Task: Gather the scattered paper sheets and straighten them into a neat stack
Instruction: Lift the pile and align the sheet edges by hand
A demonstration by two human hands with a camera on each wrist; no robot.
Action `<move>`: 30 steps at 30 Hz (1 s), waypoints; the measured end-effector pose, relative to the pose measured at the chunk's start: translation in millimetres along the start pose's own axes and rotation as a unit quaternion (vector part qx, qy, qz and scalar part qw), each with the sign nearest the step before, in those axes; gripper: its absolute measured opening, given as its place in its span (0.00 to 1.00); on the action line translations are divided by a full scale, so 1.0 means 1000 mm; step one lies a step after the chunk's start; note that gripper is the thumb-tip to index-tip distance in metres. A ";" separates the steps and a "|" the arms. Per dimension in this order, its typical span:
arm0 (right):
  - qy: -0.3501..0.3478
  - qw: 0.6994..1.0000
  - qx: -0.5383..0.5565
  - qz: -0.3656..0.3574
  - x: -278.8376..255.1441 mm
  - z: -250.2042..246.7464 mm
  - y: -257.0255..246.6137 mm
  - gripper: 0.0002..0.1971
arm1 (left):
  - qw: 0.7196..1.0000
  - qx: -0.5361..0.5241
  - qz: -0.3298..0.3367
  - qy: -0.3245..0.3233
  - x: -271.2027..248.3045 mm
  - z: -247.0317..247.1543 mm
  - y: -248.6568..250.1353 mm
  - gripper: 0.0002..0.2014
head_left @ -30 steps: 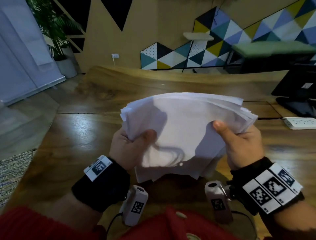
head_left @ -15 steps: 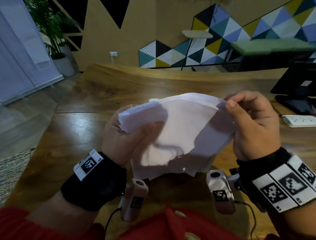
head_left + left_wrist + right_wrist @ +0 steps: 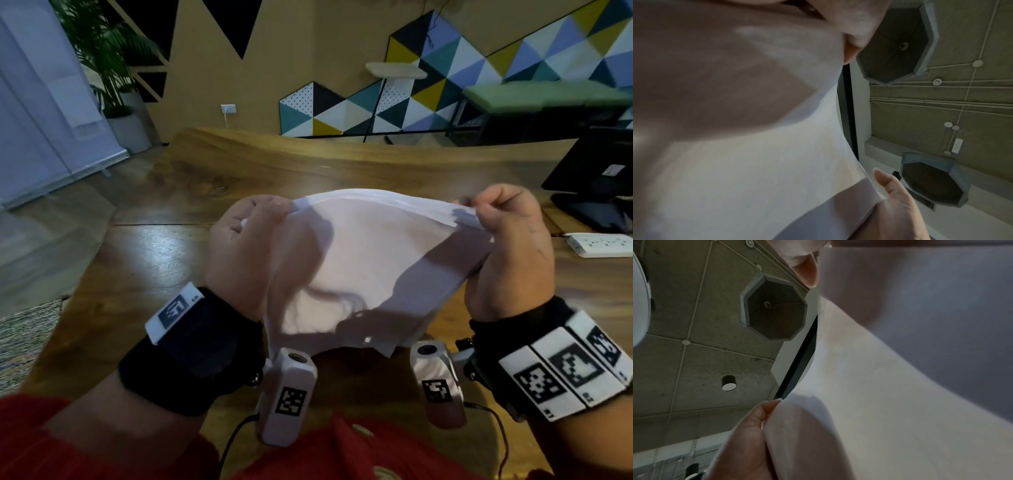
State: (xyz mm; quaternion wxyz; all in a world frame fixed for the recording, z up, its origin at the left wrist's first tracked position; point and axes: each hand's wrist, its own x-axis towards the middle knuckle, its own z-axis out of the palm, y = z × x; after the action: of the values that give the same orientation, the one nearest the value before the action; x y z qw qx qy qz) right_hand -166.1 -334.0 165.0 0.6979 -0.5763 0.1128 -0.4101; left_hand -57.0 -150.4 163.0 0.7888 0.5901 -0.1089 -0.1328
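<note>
A bundle of white paper sheets (image 3: 363, 260) stands nearly upright above the wooden table (image 3: 144, 260), its lower edge near the table's front. My left hand (image 3: 246, 240) grips its upper left corner with fingers curled over the top edge. My right hand (image 3: 507, 240) pinches the upper right corner. The left wrist view is mostly filled by the paper (image 3: 756, 162), with a thumb (image 3: 890, 186) along its edge. In the right wrist view the paper (image 3: 900, 386) bends between a thumb (image 3: 756, 418) and a fingertip (image 3: 807, 272). The sheets' edges are uneven at the bottom.
A white power strip (image 3: 599, 244) lies on the table at the right. Behind it stands a dark monitor (image 3: 592, 171) on its base. A potted plant (image 3: 113, 85) and a patterned wall stand beyond the table's far edge.
Both hands have slid from the sides of the bundle up to its top corners. The sheets have swung from tilted and fanned to nearly upright between the hands.
</note>
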 end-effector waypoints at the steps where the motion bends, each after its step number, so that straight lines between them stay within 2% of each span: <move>1: 0.009 1.000 -0.016 -0.006 0.000 0.002 -0.001 0.04 | 1.000 -0.002 -0.022 -0.001 0.001 0.000 0.000 0.18; 3: 0.029 0.999 -0.037 -0.014 -0.001 0.007 -0.002 0.01 | 0.999 -0.030 -0.036 -0.003 0.000 -0.001 0.000 0.14; 5: 0.048 0.997 -0.053 -0.019 -0.001 0.009 -0.002 0.03 | 0.998 -0.058 -0.003 -0.005 -0.005 0.000 0.001 0.13; 8: 0.061 0.995 -0.068 -0.030 0.000 0.012 -0.002 0.07 | 0.997 -0.041 0.056 0.022 -0.008 0.003 0.003 0.16; 11: 0.068 0.994 -0.081 -0.038 0.001 0.012 -0.001 0.07 | 0.994 -0.032 0.101 0.036 -0.006 0.004 0.006 0.04; 12: 0.069 0.993 -0.083 -0.041 0.001 0.011 -0.001 0.07 | 0.993 -0.026 0.115 0.031 -0.006 0.004 0.007 0.03; 14: 0.071 0.993 -0.087 -0.043 0.002 0.011 0.000 0.07 | 0.991 -0.015 0.130 0.021 -0.007 0.002 0.005 0.03; 17: 0.072 0.993 -0.085 -0.043 0.003 0.012 0.001 0.08 | 0.991 0.000 0.130 0.041 -0.007 0.001 0.004 0.06; 19: 0.069 0.993 -0.082 -0.043 0.003 0.012 0.000 0.08 | 0.990 -0.011 0.128 0.051 -0.006 0.002 0.002 0.03; 26: 0.053 0.995 -0.071 -0.043 0.006 0.010 0.003 0.08 | 0.986 -0.053 0.127 0.093 0.000 0.003 0.004 0.12; 28: 0.055 0.996 -0.054 -0.047 0.008 0.010 0.006 0.10 | 0.985 -0.057 0.139 0.085 0.001 0.003 0.004 0.13; 30: 0.054 0.995 -0.055 -0.060 0.009 0.010 0.008 0.10 | 0.986 -0.041 0.153 0.042 0.003 -0.001 0.002 0.10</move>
State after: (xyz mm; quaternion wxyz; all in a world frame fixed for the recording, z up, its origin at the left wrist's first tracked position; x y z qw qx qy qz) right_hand -150.7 -333.4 164.0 0.6323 -0.5963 0.1380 -0.4750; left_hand -53.3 -150.0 164.9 0.8275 0.5384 -0.1589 0.0100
